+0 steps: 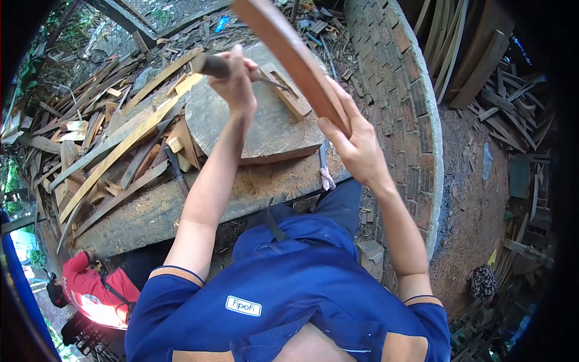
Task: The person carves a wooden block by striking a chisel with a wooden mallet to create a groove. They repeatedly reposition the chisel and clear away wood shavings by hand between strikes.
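Note:
My left hand (pixel 234 84) is closed round the wooden handle of a chisel (pixel 270 82). The chisel's metal blade slants down to the right, its tip at a recess in a small wooden block (pixel 291 104). That block lies on a round, thick wooden slab (pixel 241 130). My right hand (pixel 356 136) grips the lower end of a long, reddish-brown, slightly curved wooden piece (pixel 295 57). This piece is raised above the slab, its far end passing the top of the view. It hides part of the block's right side.
A wooden bench (pixel 145 223) bears the slab and several scrap boards (pixel 120 154). A knife-like tool with a wrapped handle (pixel 325 175) lies by the slab's right edge. A low brick wall (pixel 404 120) runs along the right. A person in red (pixel 96 283) is at lower left.

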`<action>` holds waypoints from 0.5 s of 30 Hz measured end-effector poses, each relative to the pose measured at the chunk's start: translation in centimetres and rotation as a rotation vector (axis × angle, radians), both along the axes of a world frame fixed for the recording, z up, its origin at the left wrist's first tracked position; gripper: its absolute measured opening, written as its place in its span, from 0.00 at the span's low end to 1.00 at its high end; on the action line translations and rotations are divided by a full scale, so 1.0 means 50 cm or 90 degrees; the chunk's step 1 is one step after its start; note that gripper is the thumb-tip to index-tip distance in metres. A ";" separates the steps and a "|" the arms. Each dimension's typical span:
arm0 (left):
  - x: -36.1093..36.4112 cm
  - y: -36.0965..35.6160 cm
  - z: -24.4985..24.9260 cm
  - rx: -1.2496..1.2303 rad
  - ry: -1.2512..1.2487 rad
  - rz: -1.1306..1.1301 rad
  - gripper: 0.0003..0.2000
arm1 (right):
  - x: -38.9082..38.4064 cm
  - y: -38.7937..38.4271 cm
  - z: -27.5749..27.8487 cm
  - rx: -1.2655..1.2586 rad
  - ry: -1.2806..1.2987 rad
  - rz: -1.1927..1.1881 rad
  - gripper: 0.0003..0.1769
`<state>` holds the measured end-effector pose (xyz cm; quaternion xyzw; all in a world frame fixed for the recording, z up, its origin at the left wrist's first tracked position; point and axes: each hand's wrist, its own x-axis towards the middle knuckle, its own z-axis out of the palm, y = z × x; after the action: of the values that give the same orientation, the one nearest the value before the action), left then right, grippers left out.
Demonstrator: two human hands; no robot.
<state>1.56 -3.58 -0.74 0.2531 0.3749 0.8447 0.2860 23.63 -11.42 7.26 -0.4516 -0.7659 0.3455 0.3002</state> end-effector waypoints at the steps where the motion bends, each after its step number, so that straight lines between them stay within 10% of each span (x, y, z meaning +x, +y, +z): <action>1: -0.023 0.001 -0.010 -0.018 -0.011 0.044 0.07 | 0.001 -0.002 -0.031 -0.034 0.074 -0.024 0.34; 8: -0.089 -0.022 -0.051 -0.128 -0.295 0.114 0.14 | 0.043 -0.008 -0.216 -0.241 0.094 -0.071 0.37; 15: -0.112 0.043 0.024 -0.016 -0.072 -0.088 0.12 | 0.044 -0.030 -0.214 -0.396 0.135 -0.127 0.36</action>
<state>-4.04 -1.44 0.47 0.2265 0.3501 0.8314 0.3674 25.84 -12.93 -3.42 -0.5556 -0.5405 0.5764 0.2585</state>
